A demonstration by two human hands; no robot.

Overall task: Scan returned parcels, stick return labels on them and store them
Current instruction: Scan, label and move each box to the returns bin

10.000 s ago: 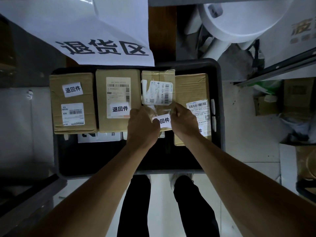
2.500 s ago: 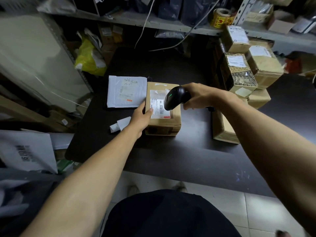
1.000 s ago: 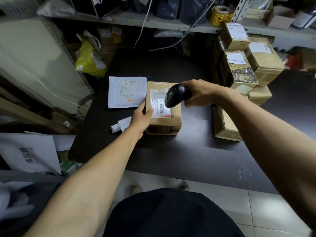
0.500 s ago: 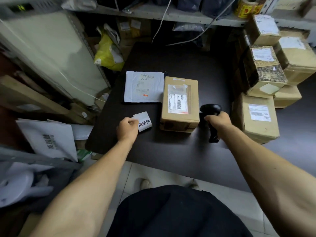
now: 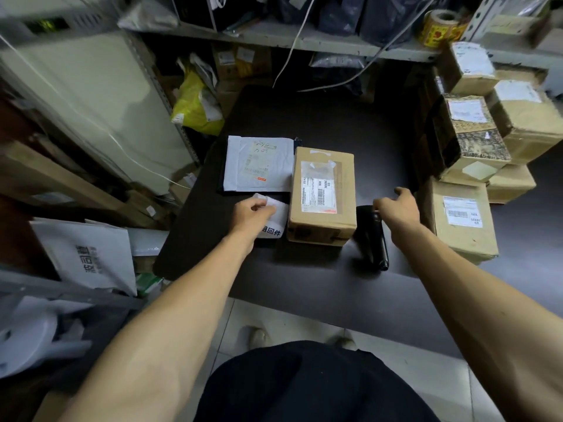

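The box (image 5: 322, 194) lies flat on the desk (image 5: 304, 275), between a white mailer (image 5: 259, 164) and the scanner (image 5: 373, 236), its shipping slip facing up. It is judged to be light and stiff, a taped carton with firm edges, best taken by its two long sides; the taped top may be slick. The labels (image 5: 275, 220) are thin, limp paper, likely to curl, and are best lifted by a free corner. They are pinched by the left hand (image 5: 251, 213) just beside the box. The right hand (image 5: 396, 208) is held loosely spread above the scanner, gripping nothing. Half a second earlier the scanner was gripped by that hand; now it lies released on the desk, and the labels have been drawn closer to the box.
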